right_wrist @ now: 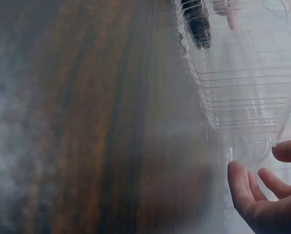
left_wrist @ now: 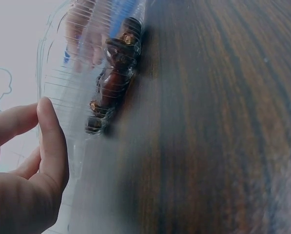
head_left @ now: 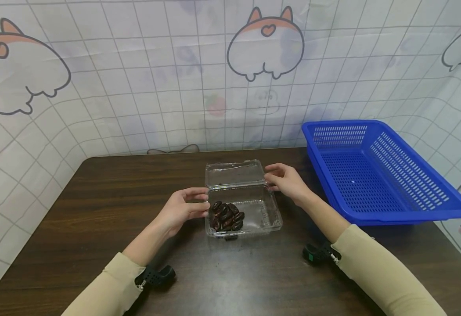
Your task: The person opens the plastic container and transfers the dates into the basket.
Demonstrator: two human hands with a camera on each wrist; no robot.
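Observation:
A clear plastic clamshell container (head_left: 256, 210) sits on the table with its lid (head_left: 234, 174) tipped back. Glossy dark brown dates (head_left: 227, 216) lie in a heap on the left side of its base; in the left wrist view the dates (left_wrist: 117, 78) show through the ribbed wall. My left hand (head_left: 183, 207) pinches the container's left rim between thumb and fingers. At the right, by the hinge, my right hand (head_left: 287, 181) holds the container's edge, with thumb and fingers spread around the corner in the right wrist view.
A blue slotted plastic basket (head_left: 333, 184) stands at the right of the dark wooden table (head_left: 108, 210), close to my right forearm. A patterned sheet (head_left: 167, 79) hangs behind the table, and a thin cable (head_left: 175, 151) lies along the back edge.

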